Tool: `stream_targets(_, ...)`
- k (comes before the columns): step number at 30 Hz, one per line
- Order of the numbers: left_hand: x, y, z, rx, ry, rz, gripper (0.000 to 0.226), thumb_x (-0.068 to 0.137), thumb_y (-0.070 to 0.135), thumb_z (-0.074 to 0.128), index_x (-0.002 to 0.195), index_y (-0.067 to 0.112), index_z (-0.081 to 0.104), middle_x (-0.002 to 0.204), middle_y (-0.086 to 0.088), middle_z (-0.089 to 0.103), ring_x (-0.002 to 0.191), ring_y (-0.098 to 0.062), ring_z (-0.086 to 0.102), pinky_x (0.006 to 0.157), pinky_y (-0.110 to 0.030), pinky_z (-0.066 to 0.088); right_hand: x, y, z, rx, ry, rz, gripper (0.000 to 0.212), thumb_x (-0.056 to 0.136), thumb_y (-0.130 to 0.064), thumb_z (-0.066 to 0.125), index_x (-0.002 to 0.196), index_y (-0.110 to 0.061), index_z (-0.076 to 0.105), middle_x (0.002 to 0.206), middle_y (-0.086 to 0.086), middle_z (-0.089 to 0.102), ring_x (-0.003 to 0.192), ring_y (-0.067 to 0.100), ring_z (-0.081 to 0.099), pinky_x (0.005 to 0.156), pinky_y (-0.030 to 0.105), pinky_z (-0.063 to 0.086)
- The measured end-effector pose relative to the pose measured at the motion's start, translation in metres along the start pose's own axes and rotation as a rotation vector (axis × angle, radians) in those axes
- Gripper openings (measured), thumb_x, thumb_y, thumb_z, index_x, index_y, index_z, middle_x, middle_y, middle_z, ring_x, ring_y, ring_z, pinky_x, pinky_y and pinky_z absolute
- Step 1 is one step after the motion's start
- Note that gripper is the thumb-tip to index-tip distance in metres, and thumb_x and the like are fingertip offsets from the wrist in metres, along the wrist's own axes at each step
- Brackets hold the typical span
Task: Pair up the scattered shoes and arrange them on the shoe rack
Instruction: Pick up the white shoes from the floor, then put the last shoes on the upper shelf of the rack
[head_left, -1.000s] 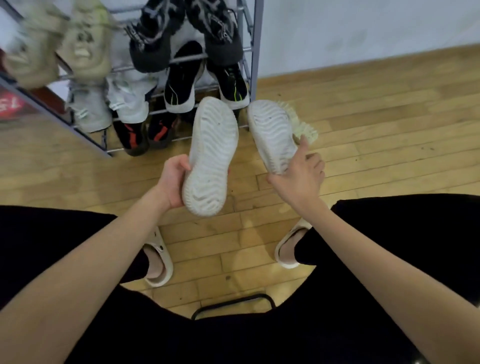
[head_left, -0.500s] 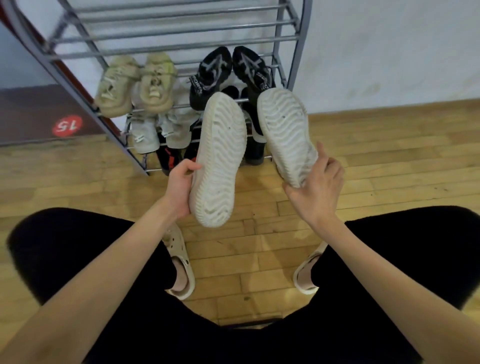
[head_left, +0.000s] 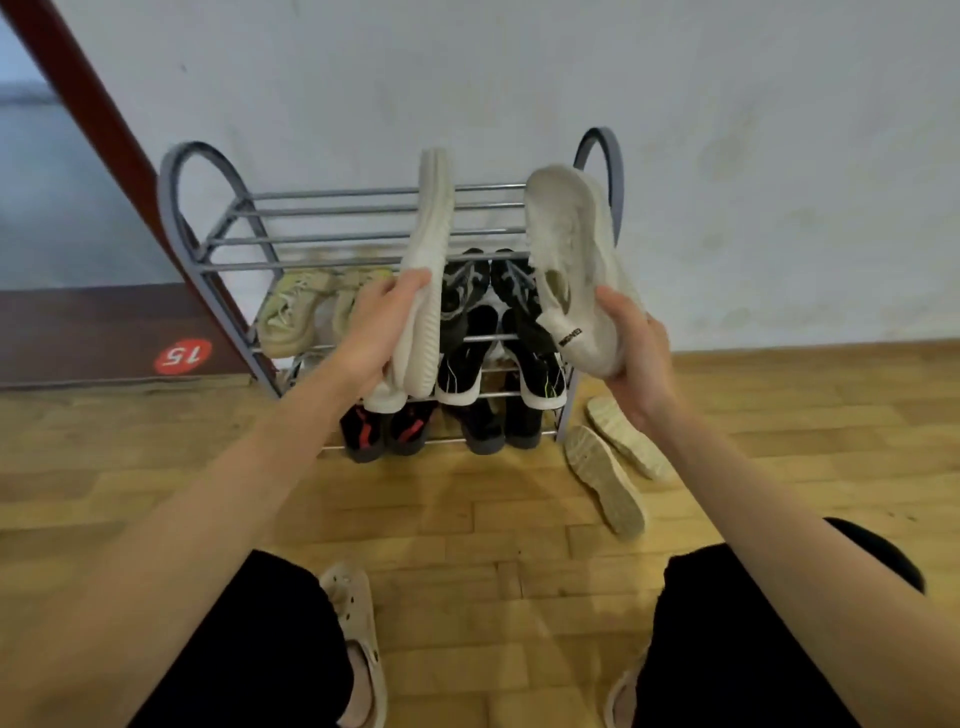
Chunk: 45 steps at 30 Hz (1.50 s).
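I hold a pair of off-white knit sneakers up in front of the grey metal shoe rack (head_left: 176, 208). My left hand (head_left: 376, 325) grips the left sneaker (head_left: 426, 260) by its heel, sole edge toward me, toe up. My right hand (head_left: 636, 353) grips the right sneaker (head_left: 569, 260) at the heel, its opening facing left. The rack's top shelf is bare bars. Lower shelves carry beige sneakers (head_left: 291, 312), black sneakers (head_left: 467, 291), and black pairs with white soles (head_left: 540, 374) and red marks (head_left: 363, 431).
Two beige shoes (head_left: 605, 478) lie soles-up on the wooden floor right of the rack. A white wall stands behind it. A red round "15" sticker (head_left: 182, 356) marks the dark floor at left. My knees and beige clogs (head_left: 353, 623) fill the bottom.
Both hands have lifted the sneakers from low in front of the rack up to its top shelf level. The sneakers have turned from soles-toward-me to side-on. The view tilted upward.
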<state>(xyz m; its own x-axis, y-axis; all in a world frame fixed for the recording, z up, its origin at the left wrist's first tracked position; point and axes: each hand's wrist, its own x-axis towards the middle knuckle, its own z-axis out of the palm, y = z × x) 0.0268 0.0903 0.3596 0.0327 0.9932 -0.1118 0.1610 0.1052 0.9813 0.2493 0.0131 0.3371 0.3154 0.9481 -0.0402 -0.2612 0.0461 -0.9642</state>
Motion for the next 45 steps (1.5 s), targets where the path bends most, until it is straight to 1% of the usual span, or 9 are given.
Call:
stream_targets(6, 0.068, 0.034, 0.014, 0.138, 0.164, 0.028, 0.054, 0.083, 0.046, 0.062, 0.118, 0.005, 0.059, 0.100, -0.006, 0.067, 0.088, -0.025, 0.065, 0.082, -0.037, 0.055, 0.055, -0.020, 0.024, -0.032, -0.036, 0.067, 0.057, 0.076, -0.019, 0.078, 0.125, -0.004, 0.055, 0.112, 0.014, 0.068, 0.097, 0.026, 0.069, 0.079, 0.045, 0.059)
stream_targets(13, 0.139, 0.058, 0.050, 0.732, 0.339, 0.035, 0.062, 0.080, 0.056, 0.060, 0.124, 0.013, 0.053, 0.129, -0.014, 0.054, 0.120, -0.037, 0.049, 0.099, -0.046, 0.039, 0.137, -0.030, 0.049, -0.071, 0.080, 0.044, 0.012, 0.080, -0.024, 0.064, 0.082, -0.014, 0.058, 0.067, -0.002, 0.057, 0.065, 0.014, 0.057, 0.059, 0.028, 0.047)
stream_targets(19, 0.173, 0.056, 0.077, 0.775, 0.281, -0.031, 0.058, 0.084, 0.051, 0.061, 0.127, 0.013, 0.052, 0.138, -0.017, 0.046, 0.128, -0.037, 0.040, 0.101, -0.044, 0.032, 0.186, -0.022, 0.055, -0.160, 0.126, 0.037, 0.043, 0.069, -0.041, 0.066, 0.097, -0.007, 0.063, 0.086, 0.006, 0.066, 0.092, 0.027, 0.069, 0.084, 0.040, 0.056)
stream_targets(24, 0.171, 0.043, 0.091, 0.813, 0.279, 0.004, 0.053, 0.087, 0.043, 0.050, 0.128, 0.010, 0.052, 0.138, -0.019, 0.042, 0.127, -0.037, 0.039, 0.103, -0.046, 0.031, 0.185, -0.013, 0.052, -0.372, 0.178, -0.025, 0.033, 0.092, -0.018, 0.050, 0.059, -0.018, 0.042, 0.058, -0.003, 0.043, 0.055, 0.013, 0.044, 0.047, 0.015, 0.036)
stream_targets(28, 0.155, 0.036, 0.086, 0.781, 0.323, 0.134, 0.042, 0.092, 0.034, 0.045, 0.123, 0.008, 0.056, 0.135, -0.018, 0.043, 0.126, -0.035, 0.039, 0.103, -0.045, 0.032, 0.172, -0.004, 0.043, -0.598, 0.148, -0.120, 0.018, 0.094, -0.017, 0.047, 0.082, -0.006, 0.054, 0.074, 0.001, 0.051, 0.066, 0.012, 0.047, 0.056, 0.021, 0.035)
stream_targets(31, 0.135, 0.017, 0.077, 0.728, 0.380, 0.365, 0.033, 0.091, 0.030, 0.048, 0.115, 0.011, 0.060, 0.128, -0.011, 0.049, 0.122, -0.029, 0.044, 0.101, -0.041, 0.033, 0.156, 0.005, 0.032, -0.760, 0.143, -0.230, 0.041, 0.093, -0.023, 0.051, 0.128, -0.003, 0.050, 0.126, 0.009, 0.055, 0.114, 0.020, 0.051, 0.093, 0.031, 0.045)
stream_targets(34, 0.109, -0.009, 0.070, 0.713, 0.396, 0.622, 0.027, 0.086, 0.022, 0.050, 0.107, 0.010, 0.061, 0.116, -0.009, 0.055, 0.111, -0.026, 0.050, 0.095, -0.035, 0.036, 0.129, 0.016, 0.018, -0.829, 0.135, -0.341, 0.041, 0.092, -0.021, 0.054, 0.128, -0.003, 0.048, 0.130, 0.013, 0.051, 0.121, 0.024, 0.048, 0.101, 0.034, 0.043)
stream_targets(39, 0.068, -0.057, 0.068, 0.824, 0.309, 0.894, 0.020, 0.081, 0.012, 0.053, 0.099, 0.005, 0.059, 0.101, -0.013, 0.056, 0.096, -0.027, 0.053, 0.085, -0.032, 0.039, 0.092, 0.051, -0.023, -1.019, 0.077, -0.340, 0.039, 0.089, -0.014, 0.053, 0.126, 0.000, 0.048, 0.126, 0.017, 0.048, 0.118, 0.028, 0.046, 0.096, 0.026, 0.035)
stream_targets(45, 0.042, -0.151, 0.092, 0.990, -0.210, 0.662, 0.018, 0.087, 0.011, 0.054, 0.105, 0.007, 0.055, 0.105, -0.009, 0.054, 0.101, -0.027, 0.052, 0.088, -0.038, 0.046, 0.065, 0.126, -0.090, -1.213, -0.026, -0.074, 0.041, 0.092, -0.014, 0.054, 0.128, 0.002, 0.046, 0.130, 0.021, 0.046, 0.120, 0.034, 0.047, 0.098, 0.036, 0.038)
